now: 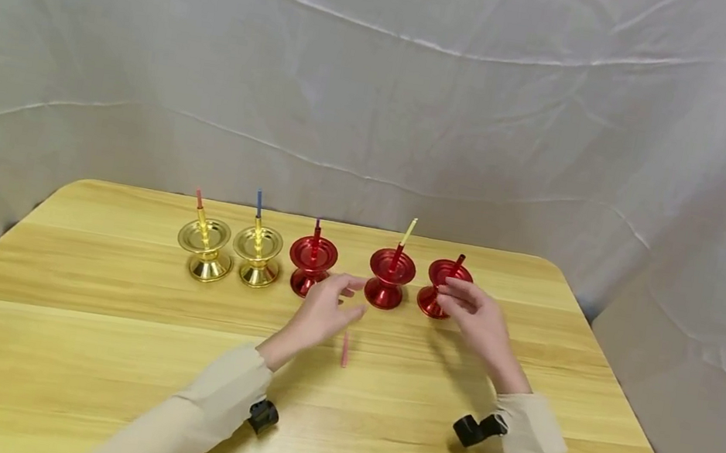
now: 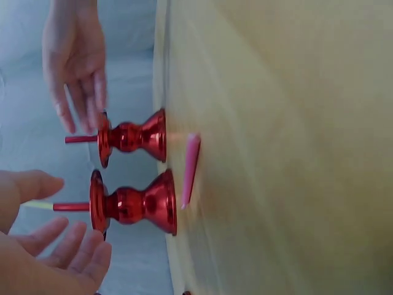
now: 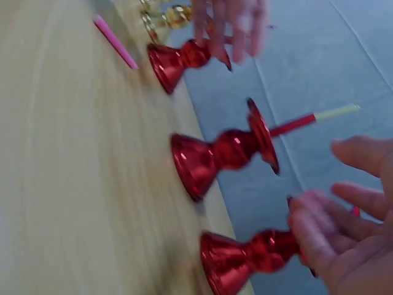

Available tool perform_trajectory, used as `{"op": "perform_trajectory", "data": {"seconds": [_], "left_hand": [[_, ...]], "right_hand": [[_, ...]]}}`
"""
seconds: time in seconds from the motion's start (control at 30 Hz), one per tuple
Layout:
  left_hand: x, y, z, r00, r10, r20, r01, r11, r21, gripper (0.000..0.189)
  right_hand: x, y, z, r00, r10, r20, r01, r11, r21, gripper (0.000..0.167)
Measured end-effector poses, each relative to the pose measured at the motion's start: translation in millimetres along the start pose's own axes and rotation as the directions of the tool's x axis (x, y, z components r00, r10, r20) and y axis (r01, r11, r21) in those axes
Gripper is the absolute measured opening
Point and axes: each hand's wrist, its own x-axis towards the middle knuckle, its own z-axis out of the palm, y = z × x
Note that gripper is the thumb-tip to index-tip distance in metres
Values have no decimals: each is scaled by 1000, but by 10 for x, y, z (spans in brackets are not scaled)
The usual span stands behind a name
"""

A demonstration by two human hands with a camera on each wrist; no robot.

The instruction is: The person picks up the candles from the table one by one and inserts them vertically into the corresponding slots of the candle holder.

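My left hand [image 1: 320,316], fingers spread and holding nothing, hovers between the left red candle holder [image 1: 313,253] and the middle red one [image 1: 384,295]. Below its thumb, a short pink candle [image 1: 345,351] lies on the table. Beside the right red holder [image 1: 433,303], my right hand [image 1: 480,328] has its fingers loosely bent and overlaps the dish in the right wrist view. A pale yellow candle [image 3: 336,112] leans up from the middle red holder's tube. Only a purple tip [image 1: 317,221] shows above the left red holder's tube.
Two gold candle holders [image 1: 209,266] stand at the left of the row, one with a red candle [image 1: 199,199], the other with a blue candle [image 1: 258,202]. The wooden table [image 1: 106,345] ends close behind the row at a pale cloth [image 1: 381,104].
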Motion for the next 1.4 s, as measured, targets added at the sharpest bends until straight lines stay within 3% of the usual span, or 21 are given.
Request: {"op": "perform_trajectory", "data": {"seconds": [0.1,0.2,0.37,0.47,0.63,0.8,1.0,1.2,1.4], "left_hand": [[-86,-2,-18,998,-58,7,58,998,-30,36],[-158,-21,-32,990,-137,22,138,988,-67,35],[-242,-73,-39,963,-259,75,266,959,-101,39],[-280,-95,-36,952,-285,114,297,949,-104,38],[-327,-119,-24,942,-277,190,300,948,-104,32],[-356,-133,-1,929,-292,226,320,942,-98,34],[-355,-146,30,940,-279,199,284,959,2,31],[-310,-134,65,947,-262,185,247,964,103,16],[-283,-123,119,963,-209,171,179,968,176,15]], "right_hand": [[22,33,-66,989,-38,-141,35,999,-18,37],[69,104,-117,975,-64,-212,60,998,-26,40],[195,269,-193,986,-74,-149,61,994,-89,67],[275,344,-214,996,-45,-77,40,997,-72,81],[361,389,-184,1000,19,4,-19,1000,-2,92],[385,395,-142,997,75,14,-75,997,21,95],[392,392,-115,995,101,8,-101,995,10,95],[403,388,-90,993,119,-15,-119,992,36,91],[393,372,-80,991,132,-30,-131,990,51,89]]}}
